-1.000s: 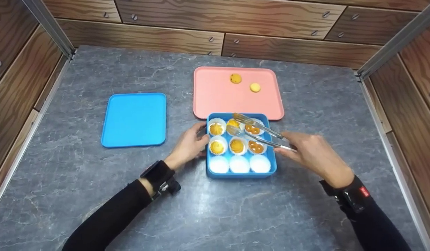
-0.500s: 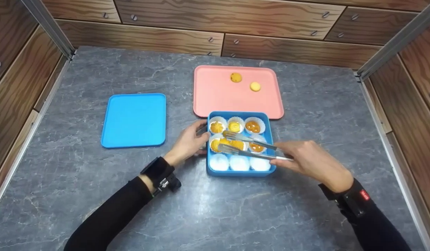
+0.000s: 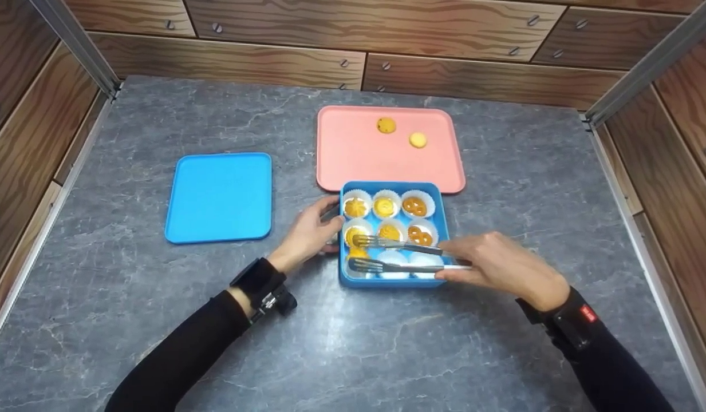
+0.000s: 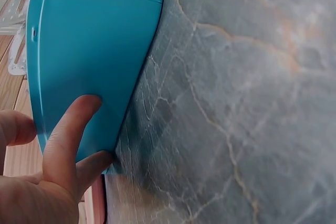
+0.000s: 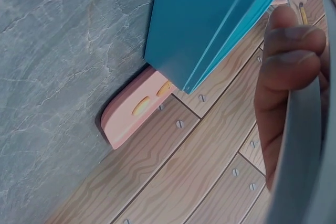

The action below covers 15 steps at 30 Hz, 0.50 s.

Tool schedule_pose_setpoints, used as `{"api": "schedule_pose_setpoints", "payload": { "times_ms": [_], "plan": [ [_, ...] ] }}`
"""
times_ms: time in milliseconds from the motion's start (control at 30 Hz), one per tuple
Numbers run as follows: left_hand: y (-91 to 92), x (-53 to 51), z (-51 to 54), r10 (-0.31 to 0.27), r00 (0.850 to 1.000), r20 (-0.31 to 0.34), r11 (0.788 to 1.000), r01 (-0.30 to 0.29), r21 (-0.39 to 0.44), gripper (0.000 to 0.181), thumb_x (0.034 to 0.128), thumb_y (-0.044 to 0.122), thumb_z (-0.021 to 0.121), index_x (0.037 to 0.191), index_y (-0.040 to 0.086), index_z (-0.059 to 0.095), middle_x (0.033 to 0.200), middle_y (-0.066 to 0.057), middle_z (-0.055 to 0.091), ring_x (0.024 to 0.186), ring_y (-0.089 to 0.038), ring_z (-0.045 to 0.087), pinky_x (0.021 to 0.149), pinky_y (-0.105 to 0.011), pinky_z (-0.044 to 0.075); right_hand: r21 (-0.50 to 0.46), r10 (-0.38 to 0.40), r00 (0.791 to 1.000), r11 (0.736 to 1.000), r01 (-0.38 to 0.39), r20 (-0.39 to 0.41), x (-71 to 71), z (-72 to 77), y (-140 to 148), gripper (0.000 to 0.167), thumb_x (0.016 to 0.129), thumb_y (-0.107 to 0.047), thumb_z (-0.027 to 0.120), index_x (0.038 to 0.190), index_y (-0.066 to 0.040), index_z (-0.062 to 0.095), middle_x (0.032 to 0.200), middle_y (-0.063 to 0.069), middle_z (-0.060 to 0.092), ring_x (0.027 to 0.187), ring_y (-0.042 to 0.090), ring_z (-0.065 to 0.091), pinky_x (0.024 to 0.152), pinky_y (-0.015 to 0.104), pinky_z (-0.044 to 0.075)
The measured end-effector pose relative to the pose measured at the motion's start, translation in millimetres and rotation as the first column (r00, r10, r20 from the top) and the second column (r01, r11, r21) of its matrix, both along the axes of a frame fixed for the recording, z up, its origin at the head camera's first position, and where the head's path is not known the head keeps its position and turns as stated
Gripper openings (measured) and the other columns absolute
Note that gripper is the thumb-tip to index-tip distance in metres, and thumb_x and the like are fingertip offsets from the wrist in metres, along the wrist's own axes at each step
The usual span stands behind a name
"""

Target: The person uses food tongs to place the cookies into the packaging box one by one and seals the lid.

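Note:
My right hand (image 3: 496, 266) grips metal tongs (image 3: 427, 249), their tips over the front left of a blue box (image 3: 444, 229). A yellow cookie (image 3: 358, 253) is between the tong tips, above the front-left paper cup; whether it touches the cup is unclear. My left hand (image 3: 308, 234) rests its fingertips against the box's left wall, also seen in the left wrist view, where fingers (image 4: 68, 140) touch the blue side. Paper cups fill the box in rows. Cookies sit in the back and middle rows, including pretzel-shaped cookies (image 3: 419, 236) at the right.
Behind the box, a pink tray (image 3: 353, 154) holds a speckled cookie (image 3: 386, 125) and a smaller round yellow cookie (image 3: 418, 139). A flat blue lid (image 3: 220, 197) lies to the left. Wood-patterned walls (image 3: 244, 57) border the grey marbled table (image 3: 330, 349).
The tongs have moved from the back row of the box toward me, to its front-left corner, and a yellow cookie shows between their tips. My left hand stays at the box's side.

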<state>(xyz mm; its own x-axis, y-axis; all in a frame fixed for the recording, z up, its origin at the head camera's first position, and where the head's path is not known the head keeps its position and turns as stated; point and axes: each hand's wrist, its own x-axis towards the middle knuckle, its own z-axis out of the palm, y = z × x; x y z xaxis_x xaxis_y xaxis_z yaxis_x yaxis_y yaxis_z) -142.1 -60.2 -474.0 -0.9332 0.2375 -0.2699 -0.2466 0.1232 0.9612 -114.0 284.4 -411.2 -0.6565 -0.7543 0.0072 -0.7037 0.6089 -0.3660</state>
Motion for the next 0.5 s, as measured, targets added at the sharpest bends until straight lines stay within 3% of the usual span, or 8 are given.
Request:
{"api": "schedule_pose_setpoints", "payload": {
  "times_ms": [233, 500],
  "plan": [
    [-1.4, 0.3, -2.5, 0.005, 1.000, -0.012, 1.000, -0.005, 0.011, 0.059, 0.1046, 0.012, 0.058, 0.159, 0.005, 0.037, 0.160, -0.019, 0.041, 0.126, -0.034, 0.062, 0.070, -0.041, 0.067, 0.048, 0.011, 0.999, 0.999, -0.013, 0.038, -2.3, 1.8, -4.1, 0.054, 0.097, -0.053, 0.067, 0.127, -0.009, 0.074, 0.109, 0.003, 0.077, 0.082, 0.009, 0.070, 0.072, 0.031, 0.064],
    [-0.8, -0.6, -2.7, -0.016, 1.000, -0.027, 1.000, 0.017, 0.018, 0.057, 0.1053, 0.011, 0.057, 0.158, 0.005, 0.038, 0.160, -0.019, 0.042, 0.127, -0.036, 0.061, 0.073, -0.037, 0.067, 0.093, -0.002, 1.000, 0.996, 0.000, 0.022, -3.4, 2.9, -4.9, 0.055, 0.097, -0.054, 0.066, 0.127, -0.008, 0.074, 0.104, 0.002, 0.077, 0.080, 0.008, 0.069, 0.069, 0.031, 0.063]
  ]
}}
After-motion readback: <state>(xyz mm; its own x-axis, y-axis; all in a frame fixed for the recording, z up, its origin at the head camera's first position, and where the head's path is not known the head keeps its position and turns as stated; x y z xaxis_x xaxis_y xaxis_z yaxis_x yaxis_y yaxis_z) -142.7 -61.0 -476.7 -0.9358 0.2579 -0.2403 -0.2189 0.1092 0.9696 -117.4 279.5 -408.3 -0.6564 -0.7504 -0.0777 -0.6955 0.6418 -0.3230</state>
